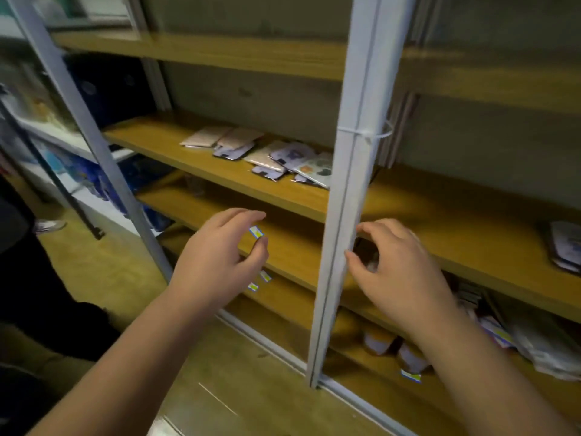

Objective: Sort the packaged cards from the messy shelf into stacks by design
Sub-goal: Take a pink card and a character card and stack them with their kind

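Both grips loose, empty: left hand [217,262], right hand [399,272] by upright post [349,184], packaged cards [270,157] on shelf edge [220,180] above.

Your pile of flat plastic-wrapped cards [270,157] lies on the brown wooden shelf [176,146], left of the grey metal post [349,184]; more wrapped cards [566,247] lie far right, one shelf lower.

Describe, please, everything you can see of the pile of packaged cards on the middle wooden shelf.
The pile of packaged cards lies loose and unsorted on the wooden shelf, its right end hidden behind the grey upright post. The flat packs overlap at odd angles. Several look plain beige or pinkish; others are pale lilac with dark patches; one at the right shows round coloured spots. They look glossy, as if wrapped in film. Neither hand touches them.
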Demonstrator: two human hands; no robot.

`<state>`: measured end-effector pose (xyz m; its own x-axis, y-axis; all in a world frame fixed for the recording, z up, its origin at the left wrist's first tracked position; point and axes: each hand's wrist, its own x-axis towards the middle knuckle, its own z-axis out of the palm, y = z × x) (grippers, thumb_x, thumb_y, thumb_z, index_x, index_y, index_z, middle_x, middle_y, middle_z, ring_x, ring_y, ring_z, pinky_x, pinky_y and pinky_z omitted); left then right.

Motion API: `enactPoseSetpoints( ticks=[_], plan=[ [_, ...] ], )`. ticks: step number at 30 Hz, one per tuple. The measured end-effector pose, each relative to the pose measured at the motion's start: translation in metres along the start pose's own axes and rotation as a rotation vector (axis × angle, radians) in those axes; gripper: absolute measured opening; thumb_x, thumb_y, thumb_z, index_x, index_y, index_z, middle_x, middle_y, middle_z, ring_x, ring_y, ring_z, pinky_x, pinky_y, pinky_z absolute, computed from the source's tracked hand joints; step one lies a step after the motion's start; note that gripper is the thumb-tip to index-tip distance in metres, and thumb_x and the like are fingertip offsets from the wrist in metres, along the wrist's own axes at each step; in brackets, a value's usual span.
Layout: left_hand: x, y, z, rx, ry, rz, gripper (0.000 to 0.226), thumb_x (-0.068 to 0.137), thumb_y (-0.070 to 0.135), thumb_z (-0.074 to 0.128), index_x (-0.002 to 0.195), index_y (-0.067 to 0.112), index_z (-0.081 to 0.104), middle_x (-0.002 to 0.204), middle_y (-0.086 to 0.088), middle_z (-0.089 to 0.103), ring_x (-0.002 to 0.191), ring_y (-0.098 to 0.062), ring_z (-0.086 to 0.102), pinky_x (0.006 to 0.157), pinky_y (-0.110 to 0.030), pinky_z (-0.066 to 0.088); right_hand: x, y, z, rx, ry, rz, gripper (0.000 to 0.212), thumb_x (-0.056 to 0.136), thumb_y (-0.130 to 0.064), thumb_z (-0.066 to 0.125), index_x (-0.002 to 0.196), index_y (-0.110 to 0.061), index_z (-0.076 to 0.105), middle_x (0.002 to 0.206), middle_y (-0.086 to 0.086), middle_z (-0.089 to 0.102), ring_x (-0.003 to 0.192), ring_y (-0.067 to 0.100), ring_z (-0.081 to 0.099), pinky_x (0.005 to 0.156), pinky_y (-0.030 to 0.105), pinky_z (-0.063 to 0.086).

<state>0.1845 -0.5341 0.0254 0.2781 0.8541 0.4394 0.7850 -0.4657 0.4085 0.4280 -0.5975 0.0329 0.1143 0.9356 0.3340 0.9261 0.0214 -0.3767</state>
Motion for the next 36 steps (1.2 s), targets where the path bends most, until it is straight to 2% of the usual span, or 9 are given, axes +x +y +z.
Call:
enactPoseSetpoints(
  ticks=[4,9,12,16,19,24,29,33,36],
  plan=[
    [0.010,-0.055,-0.025,0.070,-0.030,-0.098,0.050,0.094,0.044,0.057,0.141,0.025,0.057,0.140,0.006,0.056,0.132,-0.015,0.048,0.103,-0.033,0.041,0.012,-0.048,0.032,0.017,-0.052,-0.034,0.045,0.093,-0.044,0.058,0.135,-0.029,0.053,0.129,-0.012,0.053,0.123,0.010,0.048,0.100,0.029,0.043],
    [0.026,-0.100,-0.028,0.054,-0.008,-0.200,0.052,0.096,0.047,0.055,0.144,0.028,0.051,0.143,0.009,0.051,0.134,-0.013,0.044,0.105,-0.035,0.040,0.042,-0.076,0.058,0.006,-0.087,-0.088,0.046,0.094,-0.046,0.056,0.138,-0.031,0.051,0.130,-0.015,0.052,0.123,0.006,0.045,0.103,0.027,0.041],
    [0.040,-0.123,-0.023,0.046,0.002,-0.234,0.052,0.095,0.050,0.053,0.144,0.030,0.050,0.143,0.010,0.051,0.133,-0.012,0.044,0.105,-0.038,0.045,0.066,-0.084,0.077,0.007,-0.090,-0.117,0.046,0.094,-0.048,0.055,0.138,-0.035,0.049,0.131,-0.018,0.050,0.123,0.003,0.043,0.101,0.024,0.039],
    [0.070,-0.151,-0.026,0.074,0.029,-0.287,0.050,0.096,0.045,0.057,0.142,0.028,0.052,0.142,0.008,0.051,0.131,-0.016,0.047,0.103,-0.041,0.047,0.108,-0.091,0.106,0.040,-0.106,-0.153,0.046,0.094,-0.048,0.055,0.138,-0.036,0.048,0.131,-0.020,0.048,0.121,-0.002,0.041,0.093,0.015,0.034],
    [0.095,-0.170,-0.033,0.093,0.037,-0.333,0.049,0.095,0.045,0.059,0.141,0.029,0.053,0.142,0.006,0.052,0.117,-0.021,0.058,0.095,-0.043,0.052,0.149,-0.098,0.123,0.073,-0.139,-0.182,0.046,0.095,-0.047,0.055,0.138,-0.035,0.047,0.132,-0.018,0.048,0.122,-0.001,0.042,0.095,0.018,0.039],
    [0.129,-0.193,-0.036,0.121,0.067,-0.333,0.048,0.096,0.039,0.059,0.141,0.025,0.054,0.143,0.003,0.053,0.125,-0.014,0.048,0.089,-0.032,0.041,0.195,-0.108,0.134,0.090,-0.166,-0.220,0.046,0.096,-0.047,0.054,0.139,-0.031,0.050,0.133,-0.014,0.049,0.125,0.003,0.042,0.099,0.023,0.040],
    [0.161,-0.213,-0.032,0.125,0.057,-0.333,0.047,0.096,0.040,0.059,0.140,0.024,0.055,0.141,0.004,0.054,0.103,-0.009,0.052,0.084,-0.032,0.040,0.213,-0.103,0.143,0.101,-0.174,-0.205,0.044,0.095,-0.046,0.054,0.137,-0.030,0.051,0.133,-0.014,0.050,0.125,0.003,0.042,0.103,0.026,0.042],
    [0.188,-0.224,-0.020,0.122,0.039,-0.311,0.048,0.096,0.041,0.059,0.141,0.023,0.055,0.140,0.004,0.055,0.120,-0.016,0.054,0.087,-0.033,0.043,0.221,-0.101,0.153,0.093,-0.184,-0.186,0.044,0.095,-0.046,0.055,0.137,-0.031,0.052,0.131,-0.015,0.050,0.124,0.002,0.042,0.103,0.024,0.042],
    [0.206,-0.235,-0.009,0.097,0.002,-0.300,0.049,0.096,0.043,0.059,0.141,0.025,0.054,0.142,0.005,0.053,0.111,-0.018,0.059,0.082,-0.034,0.046,0.229,-0.103,0.161,0.078,-0.182,-0.170,0.045,0.095,-0.047,0.054,0.137,-0.032,0.051,0.132,-0.016,0.050,0.124,0.003,0.042,0.104,0.025,0.042]
  ],
)
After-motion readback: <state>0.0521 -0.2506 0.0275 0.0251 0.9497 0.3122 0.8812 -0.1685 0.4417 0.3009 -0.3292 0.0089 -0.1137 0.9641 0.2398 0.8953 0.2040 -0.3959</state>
